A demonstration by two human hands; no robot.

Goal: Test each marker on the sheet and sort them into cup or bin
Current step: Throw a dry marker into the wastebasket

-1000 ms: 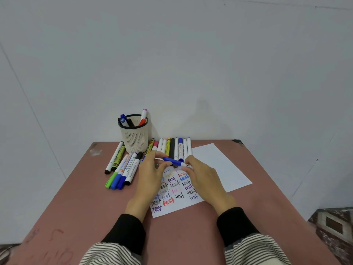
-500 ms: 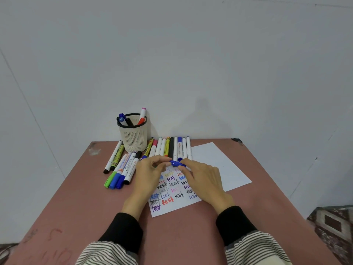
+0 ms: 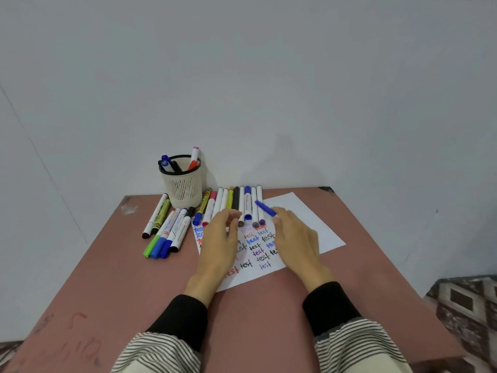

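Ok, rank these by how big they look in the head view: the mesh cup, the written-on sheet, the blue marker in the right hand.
1. Written-on sheet, though hands cover part of it.
2. Mesh cup.
3. Blue marker, held in the right hand fingers; only part shows.

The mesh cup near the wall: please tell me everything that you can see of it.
The mesh cup is a cream, round pen holder with perforated sides and a dark rim; it looks like plastic. It stands upright at the table's far edge, left of the marker row. Inside lean a blue marker, a black one and a white one with an orange lower end. No hand touches it.
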